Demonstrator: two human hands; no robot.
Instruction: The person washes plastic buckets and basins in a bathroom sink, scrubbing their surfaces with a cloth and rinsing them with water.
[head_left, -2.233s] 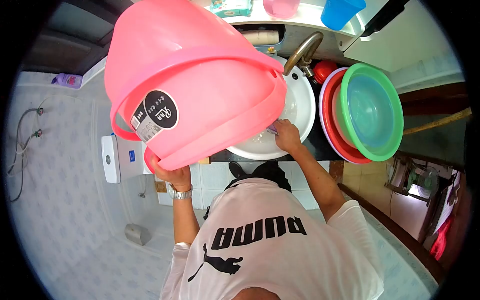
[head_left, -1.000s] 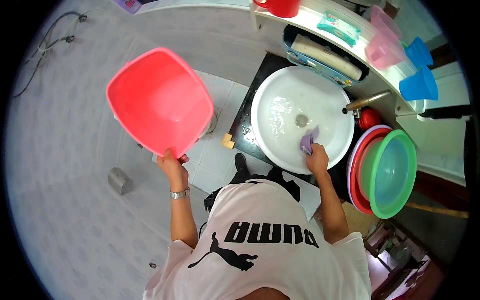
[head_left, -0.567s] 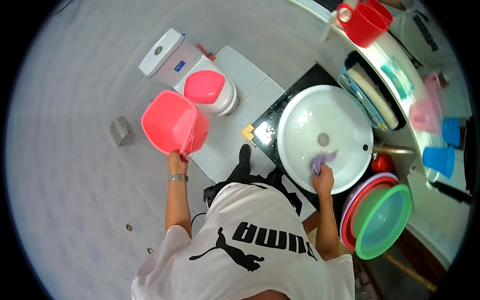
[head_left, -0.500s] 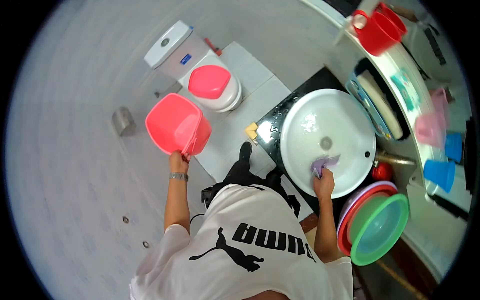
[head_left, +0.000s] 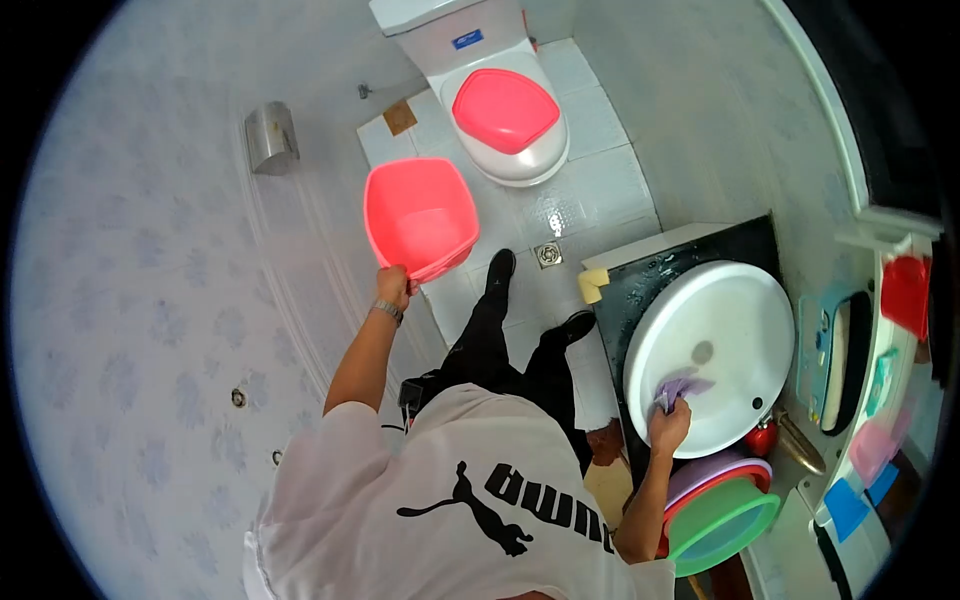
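Note:
My left hand (head_left: 397, 285) is closed on the near rim of a pink bucket (head_left: 420, 215), which hangs above the floor with its open top facing up. A watch circles my left wrist. Over the near side of the white sink (head_left: 735, 330), my right hand (head_left: 668, 427) grips a purple cloth (head_left: 684, 390). The drain lies just beyond the cloth. A pink lid (head_left: 506, 110) rests on the closed toilet seat, farther off than the bucket.
Stacked basins (head_left: 725, 525) stand beside the sink, close to the faucet (head_left: 800, 445). A toilet (head_left: 545, 160) is at the top. Yellow padding (head_left: 593, 285) covers the black counter's (head_left: 640, 290) corner. A shelf with cups (head_left: 905, 295) is at right. A metal holder (head_left: 271, 138) is on the left wall.
The view has turned toward the toilet. My left hand has lowered the bucket away from the sink to the left and tilted its opening up. My right hand still holds the cloth in the sink.

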